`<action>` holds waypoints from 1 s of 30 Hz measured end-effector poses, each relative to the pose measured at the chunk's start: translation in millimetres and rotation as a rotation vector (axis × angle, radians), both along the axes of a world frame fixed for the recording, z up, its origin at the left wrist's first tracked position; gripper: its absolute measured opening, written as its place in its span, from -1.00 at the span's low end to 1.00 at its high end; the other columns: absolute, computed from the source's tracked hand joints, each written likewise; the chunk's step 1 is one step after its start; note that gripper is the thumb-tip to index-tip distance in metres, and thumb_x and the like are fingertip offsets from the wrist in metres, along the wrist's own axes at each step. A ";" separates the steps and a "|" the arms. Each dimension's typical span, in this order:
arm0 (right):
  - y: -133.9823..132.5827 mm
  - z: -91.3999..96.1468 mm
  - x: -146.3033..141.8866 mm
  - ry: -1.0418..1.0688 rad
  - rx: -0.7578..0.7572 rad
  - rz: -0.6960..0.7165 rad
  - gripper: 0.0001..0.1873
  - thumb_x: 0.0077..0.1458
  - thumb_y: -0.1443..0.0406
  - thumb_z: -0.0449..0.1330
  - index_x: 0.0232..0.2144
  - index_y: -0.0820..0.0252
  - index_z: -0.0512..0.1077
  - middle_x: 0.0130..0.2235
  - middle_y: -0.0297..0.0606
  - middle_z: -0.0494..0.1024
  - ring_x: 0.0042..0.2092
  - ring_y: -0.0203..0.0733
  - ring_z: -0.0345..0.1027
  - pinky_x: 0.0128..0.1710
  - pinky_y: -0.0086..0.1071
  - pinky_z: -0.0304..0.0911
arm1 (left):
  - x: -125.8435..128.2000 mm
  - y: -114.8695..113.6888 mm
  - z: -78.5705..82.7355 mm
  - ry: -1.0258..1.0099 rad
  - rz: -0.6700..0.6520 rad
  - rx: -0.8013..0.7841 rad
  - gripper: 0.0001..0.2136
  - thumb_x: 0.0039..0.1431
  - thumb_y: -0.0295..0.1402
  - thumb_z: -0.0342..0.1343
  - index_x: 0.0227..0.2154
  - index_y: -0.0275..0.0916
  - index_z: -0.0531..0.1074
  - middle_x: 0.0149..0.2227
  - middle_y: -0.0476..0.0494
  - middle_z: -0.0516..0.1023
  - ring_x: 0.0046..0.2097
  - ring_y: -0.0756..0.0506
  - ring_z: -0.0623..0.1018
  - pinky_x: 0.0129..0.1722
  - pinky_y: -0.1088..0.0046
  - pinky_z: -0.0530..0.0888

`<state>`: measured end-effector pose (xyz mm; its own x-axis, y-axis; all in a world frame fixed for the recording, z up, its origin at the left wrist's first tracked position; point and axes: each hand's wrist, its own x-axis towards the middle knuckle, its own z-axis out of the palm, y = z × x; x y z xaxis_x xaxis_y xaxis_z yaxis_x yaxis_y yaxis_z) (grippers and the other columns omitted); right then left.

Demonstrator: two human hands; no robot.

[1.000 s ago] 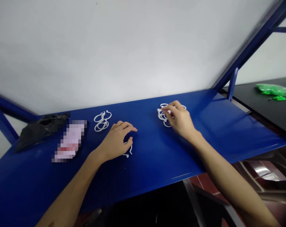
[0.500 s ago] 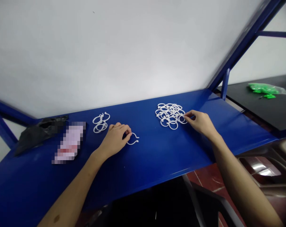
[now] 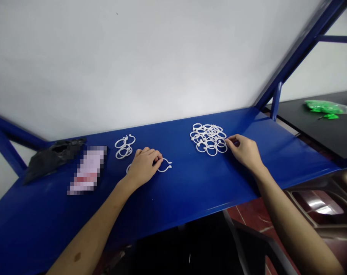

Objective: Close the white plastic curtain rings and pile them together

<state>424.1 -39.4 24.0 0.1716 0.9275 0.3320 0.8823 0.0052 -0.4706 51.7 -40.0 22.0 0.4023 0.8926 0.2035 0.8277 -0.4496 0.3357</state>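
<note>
On the blue shelf [image 3: 190, 191], my left hand [image 3: 145, 166] rests with its fingers curled, pinching an opened white plastic ring [image 3: 164, 167] that lies flat on the surface. A pile of several white rings [image 3: 208, 138] sits further right. My right hand [image 3: 245, 151] lies at the pile's right edge, with thumb and forefinger pinched on the nearest ring of the pile. A small cluster of opened white rings [image 3: 124, 147] lies behind my left hand.
A blurred pink-and-white packet [image 3: 87, 170] and a crumpled black bag [image 3: 51, 156] lie at the left. Blue frame posts [image 3: 276, 100] rise at the right. A black table [image 3: 319, 126] beyond holds a green bag [image 3: 325, 107]. A dark chair [image 3: 248, 244] stands below.
My right hand moved from on top of the ring pile to its right edge. My left hand slid the single ring up and right, from under the palm to its fingertips.
</note>
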 end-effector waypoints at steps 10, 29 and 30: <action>17.4 15.7 -96.3 0.172 0.102 0.641 -0.72 0.29 0.08 0.15 -0.13 0.08 0.52 -0.17 -0.19 0.60 -0.23 -0.15 0.44 -0.17 -0.24 0.32 | 6.5 -1.7 1.2 -0.256 0.269 0.095 -0.88 0.22 -0.36 0.10 -0.44 -0.17 0.35 -0.47 -0.01 0.55 -0.36 -0.11 0.51 -0.17 0.25 0.34; -1.6 -4.7 -176.7 0.646 0.046 0.685 -0.84 0.26 0.19 0.21 -0.16 0.11 0.46 -0.27 -0.29 0.62 -0.29 -0.24 0.50 -0.27 -0.35 0.37 | 15.5 -9.9 -1.2 -0.488 0.159 0.111 -0.88 0.33 -0.32 0.08 -0.13 -0.13 0.45 -0.21 -0.06 0.66 -0.26 -0.06 0.62 -0.27 0.44 0.50; -2.7 -3.5 -176.0 0.626 0.045 0.705 -0.86 0.27 0.20 0.20 -0.18 0.12 0.47 -0.26 -0.28 0.63 -0.27 -0.22 0.51 -0.25 -0.35 0.37 | 14.5 -10.2 -1.7 -0.495 0.154 0.107 -0.88 0.35 -0.30 0.05 -0.15 -0.13 0.47 -0.22 -0.06 0.67 -0.27 -0.05 0.62 -0.29 0.46 0.49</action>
<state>248.1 -42.0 20.4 -0.2651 0.8738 0.4076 0.2555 0.4713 -0.8442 66.2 -50.3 20.3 0.1011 0.8976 0.4290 0.6411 -0.3885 0.6619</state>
